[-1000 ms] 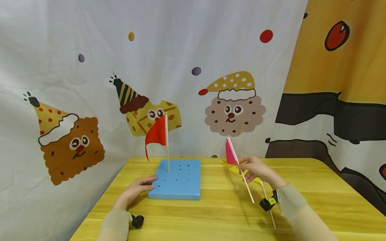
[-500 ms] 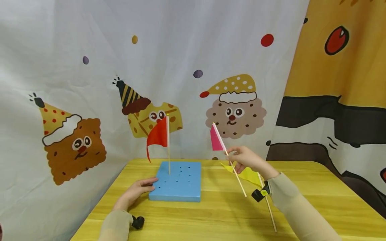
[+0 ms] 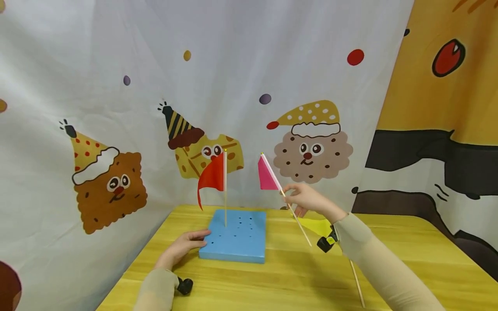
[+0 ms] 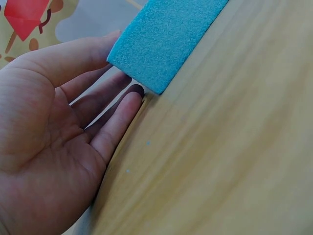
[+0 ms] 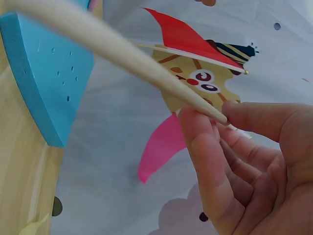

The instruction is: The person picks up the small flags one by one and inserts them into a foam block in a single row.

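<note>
Above the table [image 3: 295, 276], right of the foam block [image 3: 235, 237], the right hand [image 3: 307, 199] holds the pink flag [image 3: 266, 176] clear of all surfaces. Thumb and fingers [image 5: 205, 147] pinch the stick [image 3: 297, 222] just below the paper; the stick slants, with the paper end up toward the block and the pointed end down toward the sleeve.

Handling, as judged from the pictures:
- Weight: very light. A pinch carries it without strain.
- Stick: thin, stiff wood, likely to snap or bow under side load. Keep any push along its axis.
- Paper: soft and easily creased. Do not grip there.
- Grip point: the bare stick, just below the paper, as now. A hold nearer the pointed end would give firmer control of the tip but less room above the block.
- Surface: smooth and round; it may roll between the fingertips.

Left hand [image 3: 186, 246]: fingers straight and relaxed, palm side lying on the table, fingertips against the block's near left corner [image 4: 146, 83]. It clasps nothing.

Block: light foam with a field of holes. The red flag [image 3: 213, 176] stands upright in a far hole.

A yellow flag [image 3: 317, 225] lies flat on the table behind the right forearm.
</note>
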Demonstrator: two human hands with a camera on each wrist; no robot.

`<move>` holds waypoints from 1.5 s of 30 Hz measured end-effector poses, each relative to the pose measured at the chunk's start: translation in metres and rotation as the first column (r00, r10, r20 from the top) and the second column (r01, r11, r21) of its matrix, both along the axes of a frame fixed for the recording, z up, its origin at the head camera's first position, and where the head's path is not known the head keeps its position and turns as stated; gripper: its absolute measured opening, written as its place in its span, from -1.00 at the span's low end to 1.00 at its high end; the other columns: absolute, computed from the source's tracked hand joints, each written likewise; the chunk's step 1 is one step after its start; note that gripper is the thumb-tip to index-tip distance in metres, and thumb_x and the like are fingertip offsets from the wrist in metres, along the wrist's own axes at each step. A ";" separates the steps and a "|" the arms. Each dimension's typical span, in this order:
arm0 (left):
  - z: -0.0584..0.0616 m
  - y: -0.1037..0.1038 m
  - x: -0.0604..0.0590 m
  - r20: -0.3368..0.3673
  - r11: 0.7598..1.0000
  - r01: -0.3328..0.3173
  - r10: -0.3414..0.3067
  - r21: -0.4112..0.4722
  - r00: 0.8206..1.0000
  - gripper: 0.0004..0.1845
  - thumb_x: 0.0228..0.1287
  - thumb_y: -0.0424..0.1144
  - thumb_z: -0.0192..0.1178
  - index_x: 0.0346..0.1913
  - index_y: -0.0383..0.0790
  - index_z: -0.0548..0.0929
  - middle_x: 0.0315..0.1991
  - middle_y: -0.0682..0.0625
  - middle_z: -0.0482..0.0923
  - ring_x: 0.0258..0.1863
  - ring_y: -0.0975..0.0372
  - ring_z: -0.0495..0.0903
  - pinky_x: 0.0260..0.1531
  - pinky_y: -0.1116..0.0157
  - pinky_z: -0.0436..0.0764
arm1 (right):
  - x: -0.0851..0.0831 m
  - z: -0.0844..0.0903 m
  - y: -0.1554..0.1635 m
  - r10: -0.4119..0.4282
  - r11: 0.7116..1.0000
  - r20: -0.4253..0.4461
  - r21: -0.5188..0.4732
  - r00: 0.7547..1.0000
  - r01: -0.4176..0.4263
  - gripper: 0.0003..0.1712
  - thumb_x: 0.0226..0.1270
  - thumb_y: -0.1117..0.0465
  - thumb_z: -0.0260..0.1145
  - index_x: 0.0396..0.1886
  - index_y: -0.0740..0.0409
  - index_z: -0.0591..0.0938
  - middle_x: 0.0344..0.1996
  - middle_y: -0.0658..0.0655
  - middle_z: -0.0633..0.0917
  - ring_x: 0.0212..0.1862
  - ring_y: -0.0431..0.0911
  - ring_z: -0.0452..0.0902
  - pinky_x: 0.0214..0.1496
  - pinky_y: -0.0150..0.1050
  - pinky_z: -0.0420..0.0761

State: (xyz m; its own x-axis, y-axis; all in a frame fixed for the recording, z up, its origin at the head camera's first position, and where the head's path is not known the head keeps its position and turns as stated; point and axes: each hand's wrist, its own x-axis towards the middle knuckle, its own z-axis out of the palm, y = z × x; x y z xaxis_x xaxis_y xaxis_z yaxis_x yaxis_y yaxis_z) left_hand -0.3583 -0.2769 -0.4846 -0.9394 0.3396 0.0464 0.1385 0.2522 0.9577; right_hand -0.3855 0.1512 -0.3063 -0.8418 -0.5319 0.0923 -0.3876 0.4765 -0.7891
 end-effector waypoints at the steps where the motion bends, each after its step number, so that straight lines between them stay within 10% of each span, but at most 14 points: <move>1: -0.001 0.000 0.000 -0.003 1.000 -0.001 0.000 0.000 1.000 -0.49 0.36 -0.23 0.22 0.33 -0.31 0.47 0.41 -0.28 0.22 0.37 -0.13 0.21 0.28 0.00 0.31 | -0.002 0.000 -0.003 0.004 1.000 0.000 0.005 1.000 -0.004 -0.63 0.41 0.18 0.24 0.13 0.22 0.53 -0.48 0.16 0.71 -0.63 0.09 0.62 -0.56 -0.10 0.66; 27: -0.005 0.000 0.006 0.006 0.999 -0.028 0.028 -0.015 1.000 -0.49 0.37 -0.22 0.21 0.33 -0.30 0.47 0.40 -0.27 0.23 0.34 -0.12 0.26 0.26 0.02 0.34 | -0.043 -0.021 -0.101 -0.042 0.998 -0.080 0.032 0.996 0.045 -0.72 0.44 0.23 0.21 0.09 0.12 0.55 -0.46 0.09 0.70 -0.54 0.16 0.65 -0.53 -0.11 0.67; 45: 0.002 0.004 0.003 -0.009 1.000 -0.031 0.031 -0.003 0.999 -0.51 0.35 -0.24 0.23 0.31 -0.28 0.50 0.40 -0.23 0.26 0.38 -0.12 0.20 0.30 -0.03 0.26 | -0.060 -0.048 -0.141 -0.163 0.966 -0.059 -0.212 0.985 0.147 -0.71 0.43 0.22 0.22 0.10 0.06 0.51 -0.36 0.14 0.69 -0.38 0.29 0.65 -0.45 0.03 0.68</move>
